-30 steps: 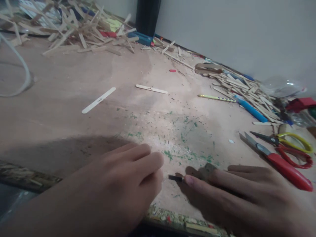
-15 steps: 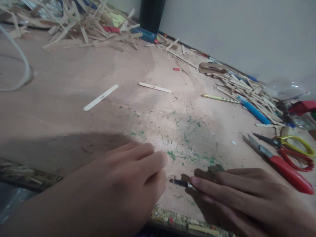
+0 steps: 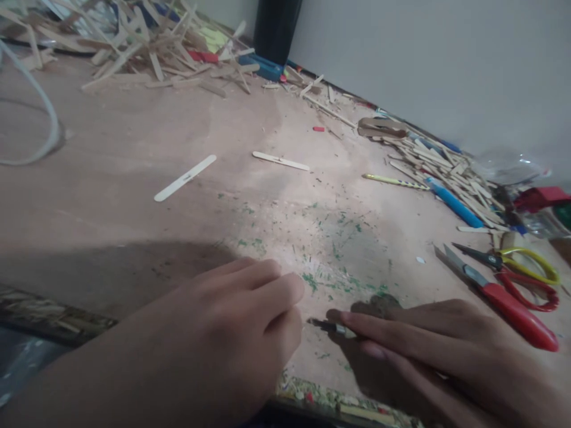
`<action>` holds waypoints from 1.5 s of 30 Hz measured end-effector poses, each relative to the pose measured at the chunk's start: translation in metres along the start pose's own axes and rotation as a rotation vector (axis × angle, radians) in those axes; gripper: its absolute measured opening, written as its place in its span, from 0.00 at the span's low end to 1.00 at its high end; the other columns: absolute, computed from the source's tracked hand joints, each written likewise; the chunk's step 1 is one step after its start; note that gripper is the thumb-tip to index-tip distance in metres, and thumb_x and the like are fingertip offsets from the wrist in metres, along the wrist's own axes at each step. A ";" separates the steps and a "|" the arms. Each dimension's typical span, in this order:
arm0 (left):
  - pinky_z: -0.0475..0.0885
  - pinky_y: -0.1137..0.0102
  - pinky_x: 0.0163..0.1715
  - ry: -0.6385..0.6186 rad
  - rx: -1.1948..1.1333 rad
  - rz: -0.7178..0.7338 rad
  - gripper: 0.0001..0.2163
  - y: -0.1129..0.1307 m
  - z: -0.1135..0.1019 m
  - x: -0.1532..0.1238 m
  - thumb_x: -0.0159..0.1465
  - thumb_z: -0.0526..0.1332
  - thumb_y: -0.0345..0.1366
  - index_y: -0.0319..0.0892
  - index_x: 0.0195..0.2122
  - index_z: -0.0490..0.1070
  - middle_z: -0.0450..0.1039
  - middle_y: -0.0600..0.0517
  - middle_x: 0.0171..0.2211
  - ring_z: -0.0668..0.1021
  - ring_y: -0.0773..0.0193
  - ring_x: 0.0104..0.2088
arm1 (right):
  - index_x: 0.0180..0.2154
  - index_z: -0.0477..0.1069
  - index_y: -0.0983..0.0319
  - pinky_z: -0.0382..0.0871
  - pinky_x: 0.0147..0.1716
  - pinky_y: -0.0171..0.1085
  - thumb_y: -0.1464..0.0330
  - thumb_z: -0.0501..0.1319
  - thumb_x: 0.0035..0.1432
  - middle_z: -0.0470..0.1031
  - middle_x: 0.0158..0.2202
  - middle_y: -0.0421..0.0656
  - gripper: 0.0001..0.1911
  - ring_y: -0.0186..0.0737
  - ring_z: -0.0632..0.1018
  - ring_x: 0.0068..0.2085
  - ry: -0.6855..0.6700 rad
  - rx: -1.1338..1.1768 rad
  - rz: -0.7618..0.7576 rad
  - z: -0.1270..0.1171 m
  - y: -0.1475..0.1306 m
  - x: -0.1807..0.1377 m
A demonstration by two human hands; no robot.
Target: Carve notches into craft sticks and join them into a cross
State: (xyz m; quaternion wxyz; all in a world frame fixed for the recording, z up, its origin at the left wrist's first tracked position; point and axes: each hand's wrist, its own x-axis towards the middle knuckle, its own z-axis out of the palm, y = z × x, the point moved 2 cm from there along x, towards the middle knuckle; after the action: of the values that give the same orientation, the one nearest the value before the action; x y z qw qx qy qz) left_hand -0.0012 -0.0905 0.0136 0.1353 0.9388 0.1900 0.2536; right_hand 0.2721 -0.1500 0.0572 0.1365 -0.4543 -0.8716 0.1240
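Observation:
My left hand (image 3: 241,321) rests near the table's front edge, its fingers curled in a fist; whatever they hold is hidden beneath them. Just to the right, my right hand (image 3: 446,351) grips a slim carving tool (image 3: 332,327) with a dark metal tip and a silvery collar. The tip points at the left hand, a small gap short of its fingers. Beyond the hands lie two pale craft sticks, one on the left (image 3: 185,178) and one near the middle (image 3: 281,160), each with a small mark or slot at its centre. Green and dark shavings (image 3: 343,232) are scattered on the tabletop.
Red-handled utility knife (image 3: 513,315) and yellow-red scissors (image 3: 526,267) lie at the right. Behind them are a blue pen-like piece (image 3: 455,202), a patterned pencil (image 3: 395,181) and piled sticks (image 3: 459,172). More sticks (image 3: 156,53) heap at back left, near a white cable (image 3: 51,119).
The tip of the carving tool has shifted slightly upward, with my right hand. The left hand stays almost in place; the whole view has drifted a little.

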 end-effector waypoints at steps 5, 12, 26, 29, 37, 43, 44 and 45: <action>0.79 0.57 0.45 -0.013 -0.021 0.005 0.15 -0.001 -0.004 0.002 0.67 0.67 0.16 0.47 0.37 0.75 0.82 0.54 0.43 0.81 0.57 0.43 | 0.68 0.93 0.49 0.94 0.37 0.45 0.48 0.74 0.82 0.95 0.43 0.50 0.23 0.58 0.96 0.44 -0.002 0.000 -0.004 0.008 -0.001 0.003; 0.77 0.56 0.45 -0.033 0.029 0.048 0.13 0.000 -0.005 0.005 0.62 0.65 0.18 0.47 0.35 0.77 0.81 0.52 0.43 0.81 0.56 0.45 | 0.75 0.87 0.48 0.93 0.36 0.40 0.62 0.64 0.90 0.98 0.51 0.47 0.22 0.52 0.97 0.44 -0.032 0.122 0.084 0.005 0.005 -0.013; 0.79 0.59 0.52 0.089 -0.080 -0.229 0.15 0.003 0.025 -0.032 0.81 0.64 0.22 0.52 0.53 0.84 0.83 0.53 0.49 0.83 0.58 0.47 | 0.74 0.76 0.59 0.78 0.30 0.43 0.72 0.54 0.95 0.87 0.40 0.41 0.18 0.42 0.86 0.31 -0.025 0.013 -0.113 0.005 0.003 -0.022; 0.81 0.58 0.51 0.028 -0.089 -0.186 0.17 0.001 0.028 -0.036 0.81 0.64 0.23 0.52 0.58 0.85 0.84 0.52 0.50 0.83 0.56 0.47 | 0.74 0.77 0.57 0.79 0.28 0.40 0.73 0.53 0.94 0.85 0.38 0.39 0.20 0.39 0.83 0.28 -0.031 0.026 -0.070 0.000 0.005 -0.021; 0.80 0.60 0.51 -0.004 -0.107 -0.181 0.11 -0.007 0.020 -0.030 0.81 0.67 0.26 0.53 0.52 0.82 0.81 0.54 0.45 0.83 0.57 0.45 | 0.77 0.74 0.55 0.81 0.27 0.37 0.72 0.56 0.93 0.92 0.44 0.41 0.22 0.38 0.90 0.32 -0.056 0.080 -0.016 0.002 0.008 -0.018; 0.79 0.58 0.48 -0.011 -0.077 -0.094 0.07 -0.006 0.016 -0.024 0.79 0.69 0.30 0.53 0.50 0.79 0.78 0.52 0.44 0.80 0.55 0.46 | 0.62 0.89 0.58 0.92 0.40 0.30 0.65 0.54 0.96 0.98 0.55 0.47 0.22 0.43 0.99 0.47 -0.076 0.028 0.033 -0.003 0.006 -0.003; 0.79 0.58 0.48 -0.012 -0.074 -0.087 0.06 -0.006 0.016 -0.023 0.79 0.69 0.31 0.53 0.49 0.79 0.77 0.52 0.43 0.80 0.54 0.45 | 0.58 0.91 0.59 0.91 0.37 0.31 0.65 0.53 0.96 0.98 0.53 0.48 0.25 0.44 0.99 0.46 -0.070 0.062 0.043 -0.004 0.005 0.001; 0.79 0.58 0.48 -0.024 -0.069 -0.088 0.06 -0.007 0.015 -0.022 0.80 0.69 0.31 0.53 0.50 0.79 0.77 0.52 0.43 0.80 0.54 0.45 | 0.56 0.91 0.59 0.89 0.34 0.31 0.65 0.52 0.97 0.98 0.50 0.48 0.26 0.42 0.98 0.43 -0.064 0.112 0.047 -0.005 0.005 0.004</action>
State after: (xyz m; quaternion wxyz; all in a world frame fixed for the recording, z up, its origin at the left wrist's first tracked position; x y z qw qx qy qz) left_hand -0.0122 -0.0962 -0.0107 0.1809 0.9274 0.2204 0.2423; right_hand 0.2753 -0.1432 0.0606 0.1307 -0.4619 -0.8564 0.1900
